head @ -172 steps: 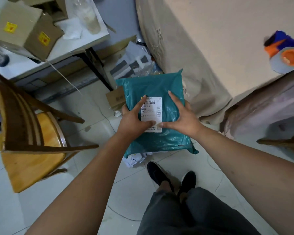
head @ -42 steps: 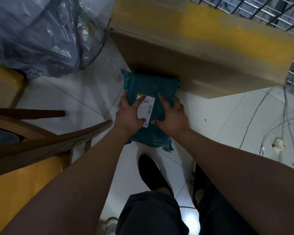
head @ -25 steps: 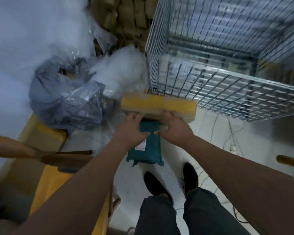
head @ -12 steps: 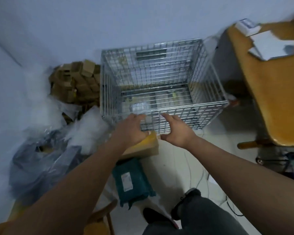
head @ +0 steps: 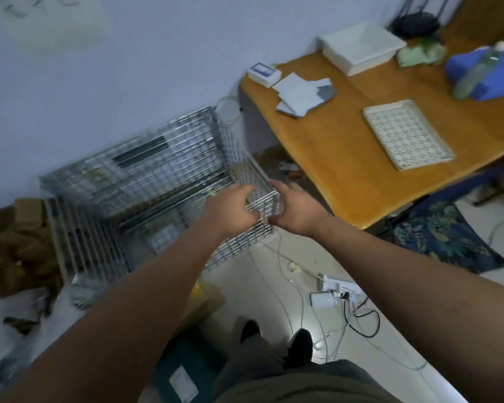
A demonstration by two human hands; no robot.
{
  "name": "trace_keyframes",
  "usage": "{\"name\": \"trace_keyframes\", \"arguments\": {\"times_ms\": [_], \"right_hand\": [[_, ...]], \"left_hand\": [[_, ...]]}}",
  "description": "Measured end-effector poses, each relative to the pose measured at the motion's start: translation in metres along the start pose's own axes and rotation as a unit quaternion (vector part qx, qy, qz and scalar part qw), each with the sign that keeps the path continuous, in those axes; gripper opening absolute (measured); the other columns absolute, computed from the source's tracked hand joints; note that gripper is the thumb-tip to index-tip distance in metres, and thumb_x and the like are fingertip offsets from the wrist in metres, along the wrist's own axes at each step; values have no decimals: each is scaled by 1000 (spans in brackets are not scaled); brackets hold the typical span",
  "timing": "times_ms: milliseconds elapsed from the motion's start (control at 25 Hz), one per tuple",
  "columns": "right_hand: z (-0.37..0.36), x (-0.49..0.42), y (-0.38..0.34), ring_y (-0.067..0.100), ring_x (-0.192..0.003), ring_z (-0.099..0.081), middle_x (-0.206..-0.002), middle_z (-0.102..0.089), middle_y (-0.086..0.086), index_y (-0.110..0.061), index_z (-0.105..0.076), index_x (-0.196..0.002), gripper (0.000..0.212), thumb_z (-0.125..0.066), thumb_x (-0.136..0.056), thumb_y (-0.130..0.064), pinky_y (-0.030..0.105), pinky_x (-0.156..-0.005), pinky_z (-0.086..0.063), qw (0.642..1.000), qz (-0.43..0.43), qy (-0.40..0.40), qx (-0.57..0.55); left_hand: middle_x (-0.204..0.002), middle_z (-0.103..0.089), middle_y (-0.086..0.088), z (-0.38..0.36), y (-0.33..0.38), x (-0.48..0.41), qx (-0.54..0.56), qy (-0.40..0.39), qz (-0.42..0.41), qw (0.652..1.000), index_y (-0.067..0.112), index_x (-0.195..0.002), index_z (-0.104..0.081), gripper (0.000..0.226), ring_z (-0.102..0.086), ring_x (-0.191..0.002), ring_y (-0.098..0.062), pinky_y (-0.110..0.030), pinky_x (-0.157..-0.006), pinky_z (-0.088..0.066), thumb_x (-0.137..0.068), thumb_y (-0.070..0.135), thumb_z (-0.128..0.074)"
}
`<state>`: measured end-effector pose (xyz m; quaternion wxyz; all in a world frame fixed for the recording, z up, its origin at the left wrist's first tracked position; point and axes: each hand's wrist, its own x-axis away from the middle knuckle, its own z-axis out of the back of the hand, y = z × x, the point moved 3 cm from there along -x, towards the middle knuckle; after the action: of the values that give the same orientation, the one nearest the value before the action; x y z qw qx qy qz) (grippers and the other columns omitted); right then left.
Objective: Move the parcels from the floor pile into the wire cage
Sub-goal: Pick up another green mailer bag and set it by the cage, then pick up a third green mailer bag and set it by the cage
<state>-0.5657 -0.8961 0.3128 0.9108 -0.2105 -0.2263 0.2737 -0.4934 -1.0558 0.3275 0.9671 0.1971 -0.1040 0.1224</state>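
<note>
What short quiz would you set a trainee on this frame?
1. True or false: the teal parcel lies inside the wire cage.
2. What do the left hand and right hand grip? A) the cage's near corner B) the parcel C) a cable
3. Fill in: the patterned white tray lies on the ___ table.
Key: 1 false, it is on the floor; 2 A; 3 wooden.

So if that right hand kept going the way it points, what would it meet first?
The wire cage: the right hand already grips its near corner, beside the left hand.
</note>
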Motion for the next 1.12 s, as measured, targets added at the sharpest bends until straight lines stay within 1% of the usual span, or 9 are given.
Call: {"name": "trace_keyframes", "arguments": {"times_ms": [160, 240, 440, 600, 800, 880, 960, 1040, 1120], "right_hand": [[43, 5, 50, 33, -132, -50, -145, -45, 13, -30, -25, -160, 96, -79, -82, -43, 37, -106, -44, 995, -74, 62, -38], [60, 16, 76, 33, -132, -49, -147, -43, 11, -31, -23, -160, 95, -77, -84, -45, 38, -103, -45, 986, -122, 95, -57], [81, 63, 137, 31, -131, -51, -146, -43, 7, -33, -21, -160, 95, -76, -84, -48, 43, -99, -50, 950, -243, 168, -101], [89, 132, 181, 28, -131, -51, -146, -44, 6, -32, -26, -159, 97, -80, -80, -51, 42, -105, -47, 896, -347, 239, -139], [79, 233, 219, 28, -128, -53, -143, -45, 6, -34, -27, -158, 95, -79, -80, -50, 41, -104, -49, 817, -453, 311, -172], [67, 280, 232, 26, -127, -53, -140, -47, 6, -34, -27, -158, 93, -78, -81, -49, 38, -102, -48, 783, -494, 334, -179], [53, 327, 245, 25, -127, -53, -140, -47, 4, -35, -27, -157, 93, -77, -81, -51, 40, -102, -48, 747, -533, 349, -189], [38, 375, 258, 24, -127, -52, -143, -46, 3, -36, -26, -158, 94, -77, -80, -55, 42, -101, -49, 712, -568, 360, -202], [23, 416, 268, 23, -128, -52, -147, -43, 3, -36, -25, -158, 95, -77, -81, -55, 40, -100, -48, 688, -592, 365, -210]], "left_hand": [[-136, -55, 0, 9, 61, -63, -22, -28, -102, 994, 36, -147, -45, 67, -57, -124, -23, -43, -101, -45, -85, 52, -67], [-132, -56, 3, 6, 95, -90, -38, -45, -157, 986, 39, -144, -48, 67, -57, -123, -21, -44, -102, -46, -82, 54, -67], [-142, -54, 6, -15, 187, -129, -73, -97, -281, 952, 40, -148, -45, 72, -54, -129, -20, -46, -104, -46, -82, 56, -67], [-144, -52, 7, -47, 270, -129, -92, -148, -374, 911, 43, -148, -42, 73, -52, -131, -20, -52, -104, -44, -82, 61, -64], [-141, -53, 6, -103, 367, -86, -133, -188, -491, 840, 39, -149, -42, 74, -53, -129, -20, -48, -102, -46, -82, 60, -65], [-141, -52, 5, -128, 407, -55, -140, -204, -534, 809, 39, -149, -41, 74, -53, -129, -20, -49, -103, -45, -82, 60, -64], [-143, -51, 4, -153, 445, -20, -150, -221, -573, 775, 39, -149, -40, 73, -51, -132, -21, -50, -105, -42, -83, 60, -64], [-145, -50, 3, -179, 481, 18, -167, -233, -609, 740, 39, -150, -39, 73, -50, -133, -22, -50, -106, -40, -85, 60, -63], [-145, -50, 3, -202, 512, 47, -168, -244, -629, 718, 38, -151, -38, 73, -50, -133, -21, -49, -106, -39, -85, 60, -62]]}}
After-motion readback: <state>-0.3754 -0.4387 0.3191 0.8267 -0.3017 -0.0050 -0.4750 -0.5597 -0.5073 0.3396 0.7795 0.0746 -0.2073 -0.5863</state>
